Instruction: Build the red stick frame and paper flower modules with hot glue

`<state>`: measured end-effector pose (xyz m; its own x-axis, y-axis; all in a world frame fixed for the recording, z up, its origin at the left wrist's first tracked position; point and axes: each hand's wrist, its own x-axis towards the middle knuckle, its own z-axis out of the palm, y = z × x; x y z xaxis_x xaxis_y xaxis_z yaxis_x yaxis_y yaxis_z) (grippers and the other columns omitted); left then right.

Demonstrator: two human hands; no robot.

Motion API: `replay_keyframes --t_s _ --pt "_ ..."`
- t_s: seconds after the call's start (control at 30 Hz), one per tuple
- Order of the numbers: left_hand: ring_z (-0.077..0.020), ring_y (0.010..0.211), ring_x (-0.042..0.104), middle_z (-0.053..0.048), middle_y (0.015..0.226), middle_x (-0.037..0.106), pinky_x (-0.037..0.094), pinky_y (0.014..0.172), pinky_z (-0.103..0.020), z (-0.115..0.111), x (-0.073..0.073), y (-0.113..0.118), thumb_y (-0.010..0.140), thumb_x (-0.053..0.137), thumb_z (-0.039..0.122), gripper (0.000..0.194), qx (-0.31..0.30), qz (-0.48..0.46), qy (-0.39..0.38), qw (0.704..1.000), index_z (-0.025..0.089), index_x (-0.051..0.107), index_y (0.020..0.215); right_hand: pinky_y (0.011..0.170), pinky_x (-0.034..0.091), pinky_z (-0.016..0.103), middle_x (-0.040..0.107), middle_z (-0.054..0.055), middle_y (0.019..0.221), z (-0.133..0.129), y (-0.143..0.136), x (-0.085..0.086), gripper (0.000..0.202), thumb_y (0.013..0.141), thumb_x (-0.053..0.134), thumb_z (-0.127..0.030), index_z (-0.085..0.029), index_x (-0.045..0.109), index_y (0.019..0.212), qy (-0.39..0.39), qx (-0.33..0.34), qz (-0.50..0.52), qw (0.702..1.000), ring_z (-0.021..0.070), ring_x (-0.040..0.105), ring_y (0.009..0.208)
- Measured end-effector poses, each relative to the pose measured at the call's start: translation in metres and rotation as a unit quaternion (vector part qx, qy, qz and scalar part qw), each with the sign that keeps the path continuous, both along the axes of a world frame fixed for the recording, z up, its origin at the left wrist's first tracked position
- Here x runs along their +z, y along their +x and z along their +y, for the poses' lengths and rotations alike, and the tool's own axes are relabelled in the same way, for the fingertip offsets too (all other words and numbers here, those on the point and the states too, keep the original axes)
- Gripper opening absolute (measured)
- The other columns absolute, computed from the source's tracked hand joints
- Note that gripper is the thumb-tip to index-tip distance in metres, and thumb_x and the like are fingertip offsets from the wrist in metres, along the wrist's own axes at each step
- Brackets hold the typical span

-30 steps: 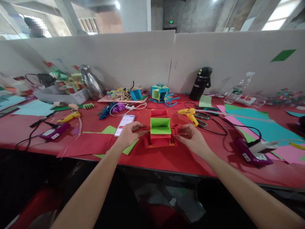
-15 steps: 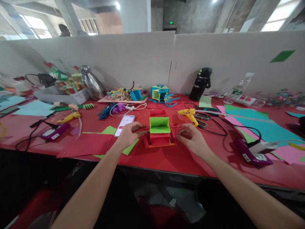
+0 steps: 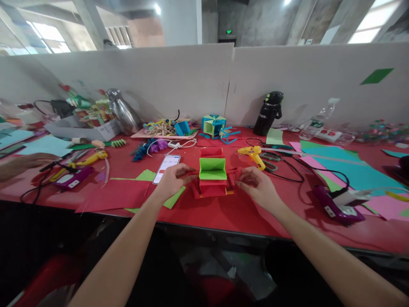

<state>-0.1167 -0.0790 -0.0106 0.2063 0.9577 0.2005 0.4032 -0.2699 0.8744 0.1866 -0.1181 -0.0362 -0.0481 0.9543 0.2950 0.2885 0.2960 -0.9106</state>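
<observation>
Here on the black bottle [image 3: 269,116], by the worktop's [image 3: 204,219] back edge, white letters end in "WN", the start unclear! Timer-like digits line the phone [image 3: 166,164] nearer the front edge, too blurred to call; the green sign [image 3: 228,31] beyond is unreadable too.

Single head-worn view, forward and down, red table [image 3: 204,218].

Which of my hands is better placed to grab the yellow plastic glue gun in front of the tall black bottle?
Probably your right hand: the yellow plastic glue gun lies just beyond it. Your left hand is farther, across the red and green folded-paper model. Both hands' fingers are at the model's sides.
</observation>
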Motion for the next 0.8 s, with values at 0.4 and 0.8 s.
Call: replay_keyframes --t_s 0.4,0.8 --pt "-0.0244 0.089 0.071 -0.009 0.094 0.075 0.059 0.081 -0.035 0.000 0.002 -0.002 0.072 0.076 0.049 0.038 -0.015 -0.004 0.000 1.000 0.016 0.068 0.089 0.102 0.047 0.048 0.064 0.013 0.129 0.005 0.006 0.005 0.030 0.076 0.077 -0.031 -0.023 0.050 0.087 -0.039 0.092 0.064 0.993 0.0277 0.061 0.119" --pt "-0.0241 0.086 0.072 -0.010 0.092 0.075 0.059 0.081 -0.037 -0.003 0.009 0.002 0.070 0.077 0.043 0.032 -0.008 -0.012 -0.013 1.000 0.016 0.066 0.084 0.101 0.050 0.047 0.067 0.009 0.123 0.008 0.005 0.003 0.053 0.076 0.077 -0.030 -0.026 0.056 0.124 -0.011 0.085 0.045 0.995 0.0257 0.064 0.114"
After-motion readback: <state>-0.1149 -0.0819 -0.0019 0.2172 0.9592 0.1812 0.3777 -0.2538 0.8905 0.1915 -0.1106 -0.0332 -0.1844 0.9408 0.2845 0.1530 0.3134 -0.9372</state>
